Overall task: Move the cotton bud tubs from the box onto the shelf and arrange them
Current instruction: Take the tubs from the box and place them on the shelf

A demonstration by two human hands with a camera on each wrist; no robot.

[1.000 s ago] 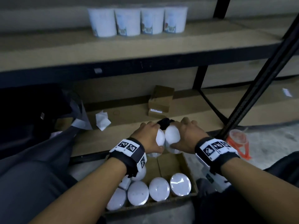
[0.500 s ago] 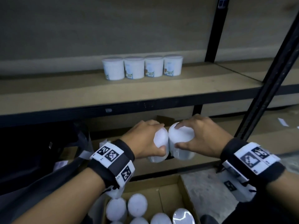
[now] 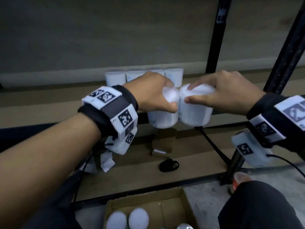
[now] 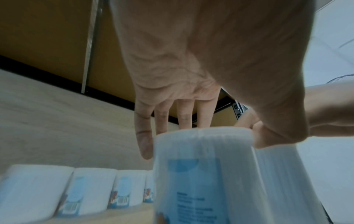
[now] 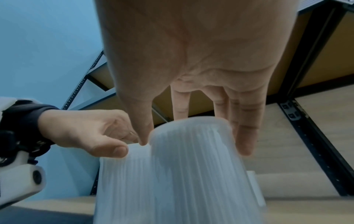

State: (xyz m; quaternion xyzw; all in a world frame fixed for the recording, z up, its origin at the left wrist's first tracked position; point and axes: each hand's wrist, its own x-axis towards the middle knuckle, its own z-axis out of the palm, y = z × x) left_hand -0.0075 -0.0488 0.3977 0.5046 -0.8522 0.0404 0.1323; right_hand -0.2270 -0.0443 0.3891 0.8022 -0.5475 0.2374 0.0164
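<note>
Both hands are loaded: the left hand (image 3: 153,95) grips one cotton bud tub (image 3: 162,113) from above by its lid end, fingers curled down its far side and thumb on the near side, and the right hand (image 3: 227,95) holds a second tub (image 3: 195,108) the same way. The two tubs hang upright and pressed against each other, in the air at about the front edge of the shelf (image 3: 49,103), not yet set down. Four tubs already stand in a tight row (image 3: 143,75) at the back edge of that shelf, labels facing out in the left wrist view. Down in the cardboard box (image 3: 171,210), at least three white lids (image 3: 138,218) show at the bottom of the head view, and more may lie out of sight. So the job looks partway done: four placed, two on the way, several left to fetch. A spot in front of the row seems the likely landing place, and that stretch of board is bare. On the lower shelf lie a small brown carton (image 3: 162,142), a black loop-shaped object (image 3: 168,165) and some crumpled white paper (image 3: 106,160), none in the path. A black upright post (image 3: 214,35) and a slanted black post (image 3: 285,52) stand to the right, close enough to the right wrist to mind on the way in.
</note>
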